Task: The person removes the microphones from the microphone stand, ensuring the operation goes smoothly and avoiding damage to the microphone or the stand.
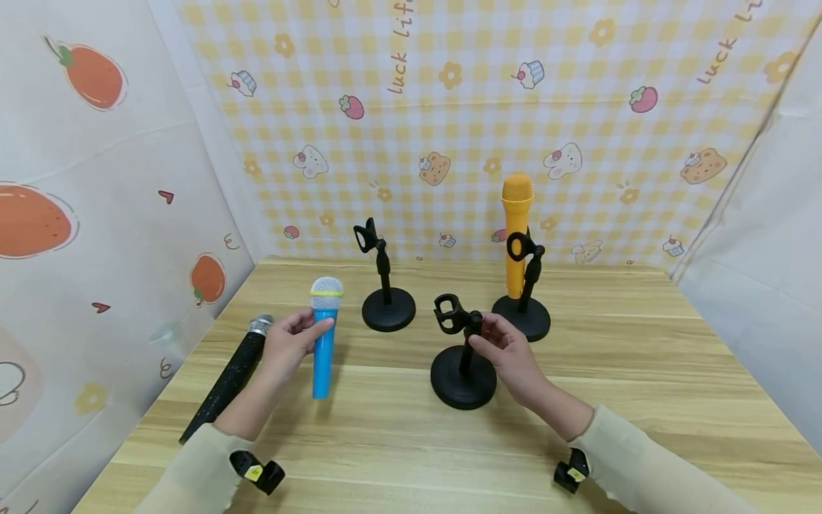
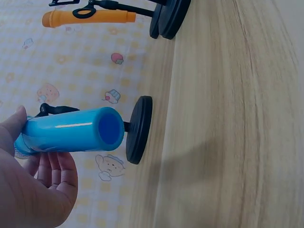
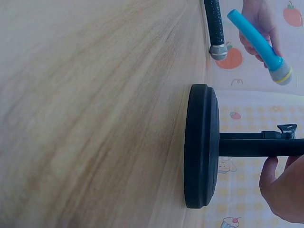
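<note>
My left hand [image 1: 287, 348] grips a blue microphone [image 1: 323, 360] near its silver mesh head, which has a yellow band. The microphone stands upright over the table's left part, and its hollow lower end faces the camera in the left wrist view. With thumb and fingers, my right hand [image 1: 514, 360] pinches the post of a black microphone stand [image 1: 464, 385] just below its clip. That stand is upright, its clip holding nothing and pointing left. In the right wrist view, the round base [image 3: 202, 147] shows beside the wooden tabletop.
A black microphone [image 1: 231, 375] lies beside my left forearm. Behind, a second stand [image 1: 388, 310] has a bare clip. A yellow-orange microphone [image 1: 516, 214] is upright at a third stand [image 1: 533, 325], back right. A patterned cloth [image 1: 411, 128] hangs behind the wooden table [image 1: 610, 343].
</note>
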Demonstrator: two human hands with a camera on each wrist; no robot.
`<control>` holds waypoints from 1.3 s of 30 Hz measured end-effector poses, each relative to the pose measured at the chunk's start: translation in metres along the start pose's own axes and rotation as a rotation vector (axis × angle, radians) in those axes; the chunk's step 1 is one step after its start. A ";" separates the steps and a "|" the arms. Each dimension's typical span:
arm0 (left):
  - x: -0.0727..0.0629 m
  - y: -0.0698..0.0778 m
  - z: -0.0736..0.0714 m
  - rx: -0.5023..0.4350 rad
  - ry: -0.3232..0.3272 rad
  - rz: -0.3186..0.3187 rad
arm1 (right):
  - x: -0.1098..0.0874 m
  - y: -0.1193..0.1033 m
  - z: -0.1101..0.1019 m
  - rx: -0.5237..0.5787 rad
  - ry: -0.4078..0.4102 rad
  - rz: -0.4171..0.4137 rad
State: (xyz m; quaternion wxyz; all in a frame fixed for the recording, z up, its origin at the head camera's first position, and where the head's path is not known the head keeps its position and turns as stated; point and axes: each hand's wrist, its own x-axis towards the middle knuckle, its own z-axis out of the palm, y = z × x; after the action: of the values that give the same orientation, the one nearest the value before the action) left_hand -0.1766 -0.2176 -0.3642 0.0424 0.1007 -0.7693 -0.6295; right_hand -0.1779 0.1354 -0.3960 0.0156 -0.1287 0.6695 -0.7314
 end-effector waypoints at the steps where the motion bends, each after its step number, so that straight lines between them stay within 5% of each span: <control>1: 0.000 -0.002 -0.001 0.007 -0.002 -0.009 | 0.000 0.000 0.000 -0.002 0.002 0.004; 9: 0.003 -0.011 -0.011 0.089 -0.012 -0.045 | 0.000 0.000 0.000 -0.009 0.004 0.012; 16: 0.009 -0.020 -0.022 0.215 -0.038 -0.015 | 0.001 0.001 0.000 -0.006 0.003 0.007; 39: 0.020 -0.041 -0.040 0.355 0.081 -0.057 | 0.001 0.001 -0.001 0.017 -0.015 -0.007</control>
State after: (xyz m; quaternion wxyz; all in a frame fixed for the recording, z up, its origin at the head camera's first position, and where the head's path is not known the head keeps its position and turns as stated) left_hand -0.1839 -0.2675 -0.3970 0.0370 0.1536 -0.8629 -0.4800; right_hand -0.1791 0.1364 -0.3972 0.0191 -0.1366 0.6627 -0.7361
